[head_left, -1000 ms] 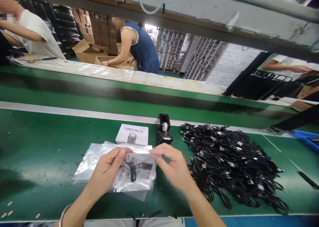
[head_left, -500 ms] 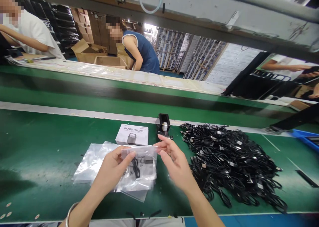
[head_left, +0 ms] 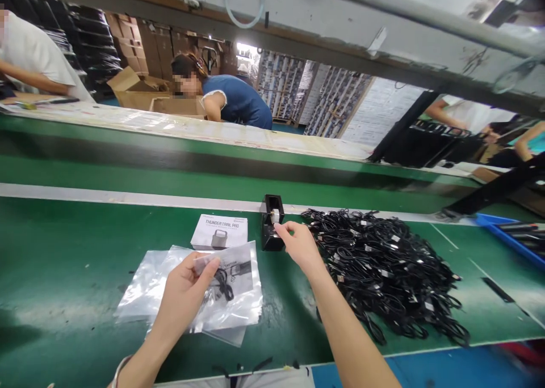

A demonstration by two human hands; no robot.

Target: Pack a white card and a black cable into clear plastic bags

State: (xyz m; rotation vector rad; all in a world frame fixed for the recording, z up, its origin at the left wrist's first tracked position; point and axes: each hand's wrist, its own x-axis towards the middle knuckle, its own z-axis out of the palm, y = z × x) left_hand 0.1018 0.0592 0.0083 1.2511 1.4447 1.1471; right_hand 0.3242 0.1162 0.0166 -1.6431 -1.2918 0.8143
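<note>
My left hand [head_left: 187, 288] pinches the top of a clear plastic bag [head_left: 244, 305]. A coiled black cable [head_left: 224, 286] and a printed leaflet with the word "CAUTION" show through the plastic. My right hand [head_left: 298, 246] reaches to a black tape dispenser [head_left: 271, 243], thumb and forefinger closed at the tape's end beside the white roll [head_left: 276, 216]. The tape between the fingertips is hardly visible. Several flat clear bags [head_left: 142, 288] lie under and left of my left hand. Just behind them sits a stack of white "THUNDER TRAIL PRO" booklets [head_left: 219, 232].
A large heap of black cables [head_left: 387, 274] covers the green bench [head_left: 55, 251] at right. Beyond it stands a blue tray [head_left: 508, 237] with dark items. A slanted black post [head_left: 402, 126] and an overhead beam [head_left: 323, 27] frame the bench; co-workers are behind it.
My right hand has left the bag's edge and moved forward to the tape dispenser, its fingers closing there. My left hand still holds the bag. The view has shifted slightly.
</note>
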